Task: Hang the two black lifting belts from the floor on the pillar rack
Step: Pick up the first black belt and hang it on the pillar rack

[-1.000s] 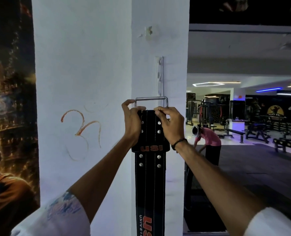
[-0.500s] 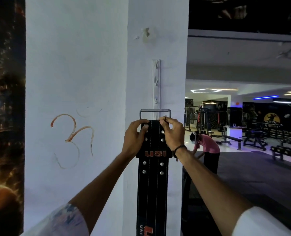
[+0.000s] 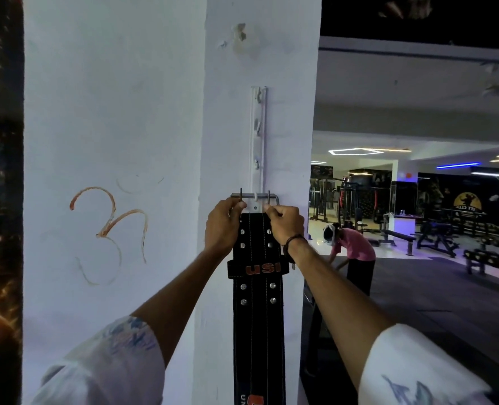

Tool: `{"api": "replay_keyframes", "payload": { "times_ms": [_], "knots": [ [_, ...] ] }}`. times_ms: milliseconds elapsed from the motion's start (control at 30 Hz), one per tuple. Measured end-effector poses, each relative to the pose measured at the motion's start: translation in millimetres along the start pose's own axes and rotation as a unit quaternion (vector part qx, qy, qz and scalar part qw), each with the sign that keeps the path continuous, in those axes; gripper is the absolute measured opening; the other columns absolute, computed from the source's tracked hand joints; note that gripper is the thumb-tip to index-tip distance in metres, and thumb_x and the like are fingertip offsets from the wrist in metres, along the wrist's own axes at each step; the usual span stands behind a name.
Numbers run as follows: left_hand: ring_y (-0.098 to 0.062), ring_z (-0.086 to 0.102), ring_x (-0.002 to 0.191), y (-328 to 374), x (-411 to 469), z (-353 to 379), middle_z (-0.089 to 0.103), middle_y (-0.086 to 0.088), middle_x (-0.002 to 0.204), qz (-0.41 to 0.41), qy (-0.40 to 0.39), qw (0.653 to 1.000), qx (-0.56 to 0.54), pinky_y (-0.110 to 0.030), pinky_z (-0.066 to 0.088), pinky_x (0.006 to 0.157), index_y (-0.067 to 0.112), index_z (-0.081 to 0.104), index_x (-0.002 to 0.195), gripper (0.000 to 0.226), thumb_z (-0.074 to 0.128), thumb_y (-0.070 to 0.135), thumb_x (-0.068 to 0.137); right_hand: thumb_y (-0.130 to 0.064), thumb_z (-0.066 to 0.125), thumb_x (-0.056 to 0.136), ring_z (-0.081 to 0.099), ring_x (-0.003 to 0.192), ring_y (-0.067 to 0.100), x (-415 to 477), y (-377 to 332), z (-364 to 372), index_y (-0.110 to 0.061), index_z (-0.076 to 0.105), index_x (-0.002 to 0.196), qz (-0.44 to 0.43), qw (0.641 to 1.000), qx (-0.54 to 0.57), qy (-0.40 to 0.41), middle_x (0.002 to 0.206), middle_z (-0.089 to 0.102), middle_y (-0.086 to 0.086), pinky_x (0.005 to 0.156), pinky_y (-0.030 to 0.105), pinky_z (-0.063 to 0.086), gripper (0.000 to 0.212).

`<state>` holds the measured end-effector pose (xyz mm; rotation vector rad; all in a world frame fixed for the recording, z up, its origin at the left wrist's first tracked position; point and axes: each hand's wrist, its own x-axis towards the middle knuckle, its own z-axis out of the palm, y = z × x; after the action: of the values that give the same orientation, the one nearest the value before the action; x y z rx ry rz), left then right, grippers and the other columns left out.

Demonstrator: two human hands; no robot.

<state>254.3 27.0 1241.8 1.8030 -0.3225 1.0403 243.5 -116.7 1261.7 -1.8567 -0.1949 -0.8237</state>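
Since half a second ago the buckle (image 3: 254, 196) has come up to the rack's (image 3: 258, 141) lowest hook (image 3: 255, 197), its bar now lying across that hook where before it hung just under the strip. The left hand (image 3: 222, 225) is curled tight on the left top corner of the black lifting belt (image 3: 257, 302), and the right hand (image 3: 285, 223) pinches the right top corner, both just under the buckle bar. Two prongs stand up from the bar, one each side of the hook; whether the bar sits fully on the hook is hard to tell. The belt hangs straight down the pillar's (image 3: 260, 54) near face, orange lettering on its keeper loop, past the bottom edge. Far right, a person in pink (image 3: 350, 252) bends over on the gym floor
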Motion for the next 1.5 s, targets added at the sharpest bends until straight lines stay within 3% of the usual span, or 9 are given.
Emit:
{"api": "replay_keyframes", "payload": {
  "times_ms": [100, 300, 433, 533, 667, 800, 1000, 1200, 1500],
  "knots": [
    [-0.017, 0.061, 0.096, -1.5, -5.7, 1.9, 0.066, 0.004, 0.102, 0.006, 0.020, 1.000, -0.002, -0.030, 0.041, 0.080, 0.021, 0.069, 0.107, 0.028, 0.050, 0.041, 0.102, -0.038, 0.057, 0.094, 0.043, 0.053, 0.017, 3.0, 0.0, 0.4, -0.006, 0.059, 0.065, 0.015, 0.999, -0.030, -0.009, 0.052, 0.045, -0.001, 0.047, 0.025, 0.028, 0.043],
    [-0.016, 0.061, 0.094, 10.3, -14.2, -3.9, 0.070, 0.002, 0.108, -0.017, 0.056, 0.997, 0.049, -0.030, 0.039, 0.080, 0.019, 0.074, 0.106, 0.037, 0.051, 0.047, 0.100, -0.034, 0.061, 0.091, 0.054, 0.053, 0.017, 4.2, -3.9, 4.1, -0.012, 0.068, 0.065, 0.047, 0.999, -0.025, -0.001, 0.055, 0.057, -0.001, 0.045, 0.020, 0.031, 0.035],
    [-0.030, 0.062, 0.081, 27.6, -6.8, -10.2, 0.067, 0.001, 0.072, -0.103, 0.039, 0.988, 0.113, -0.031, 0.041, 0.073, 0.019, 0.077, 0.080, 0.036, 0.057, 0.044, 0.095, -0.036, 0.063, 0.089, 0.061, 0.064, 0.025, 0.9, -9.9, 6.1, -0.015, 0.064, 0.062, 0.060, 0.997, -0.043, 0.012, 0.062, 0.062, 0.004, 0.052, 0.021, 0.036, 0.034],
    [-0.031, 0.063, 0.079, 36.4, -5.4, -18.0, 0.055, 0.004, 0.062, -0.129, 0.007, 0.982, 0.135, -0.032, 0.042, 0.071, 0.020, 0.065, 0.062, 0.040, 0.060, 0.043, 0.094, -0.035, 0.064, 0.090, 0.067, 0.075, 0.027, -6.6, -16.4, 3.7, -0.010, 0.075, 0.082, 0.067, 0.997, -0.041, 0.002, 0.078, 0.072, 0.008, 0.063, 0.026, 0.047, 0.029],
    [-0.032, 0.067, 0.108, 29.1, -22.4, -30.0, 0.076, -0.004, 0.109, -0.099, -0.023, 0.988, 0.115, -0.035, 0.047, 0.083, 0.027, 0.077, 0.109, 0.027, 0.057, 0.040, 0.097, -0.027, 0.054, 0.096, 0.065, 0.100, 0.030, -25.4, -14.8, -2.3, -0.014, 0.070, 0.116, 0.051, 0.996, -0.054, -0.053, 0.110, 0.072, 0.010, 0.077, 0.025, 0.045, 0.029],
    [-0.030, 0.057, 0.130, 15.8, -46.8, -41.5, 0.063, -0.002, 0.141, -0.071, -0.081, 0.988, 0.107, -0.041, 0.045, 0.101, 0.029, 0.052, 0.145, 0.045, 0.052, 0.036, 0.101, -0.020, 0.051, 0.098, 0.052, 0.128, 0.031, -59.4, -6.6, -0.6, -0.023, 0.035, 0.149, 0.003, 0.994, -0.086, -0.060, 0.144, 0.051, 0.011, 0.105, 0.040, 0.045, 0.054],
    [-0.030, 0.049, 0.138, 15.6, -76.0, -64.0, 0.047, -0.006, 0.156, -0.018, -0.120, 0.974, 0.193, -0.049, 0.042, 0.106, 0.024, 0.035, 0.155, 0.051, 0.038, 0.040, 0.106, -0.031, 0.053, 0.097, 0.039, 0.134, 0.031, -95.7, -5.2, -6.4, -0.019, 0.027, 0.150, -0.054, 0.971, -0.230, -0.031, 0.156, 0.024, 0.006, 0.093, 0.042, 0.048, 0.060],
    [-0.027, 0.019, 0.155, 22.7, -90.0, -69.0, 0.023, -0.007, 0.167, 0.080, -0.114, 0.958, 0.252, -0.046, 0.024, 0.122, 0.015, 0.017, 0.160, 0.060, 0.030, 0.041, 0.108, -0.031, 0.049, 0.098, 0.036, 0.137, 0.029, -112.6, -21.4, -17.0, -0.018, 0.033, 0.147, -0.125, 0.955, -0.266, -0.037, 0.155, 0.028, 0.005, 0.097, 0.045, 0.047, 0.053],
    [-0.026, 0.004, 0.157, -163.5, -334.9, -94.0, 0.010, -0.006, 0.170, -0.132, -0.272, 0.883, 0.359, -0.047, 0.011, 0.125, 0.013, 0.011, 0.161, 0.063, 0.023, 0.044, 0.108, -0.031, 0.044, 0.098, 0.049, 0.117, 0.030, -298.1, 171.5, 41.7, -0.014, 0.057, 0.126, -0.068, 0.936, -0.294, -0.181, 0.127, 0.053, 0.008, 0.084, 0.046, 0.054, 0.035]
  ]
}}
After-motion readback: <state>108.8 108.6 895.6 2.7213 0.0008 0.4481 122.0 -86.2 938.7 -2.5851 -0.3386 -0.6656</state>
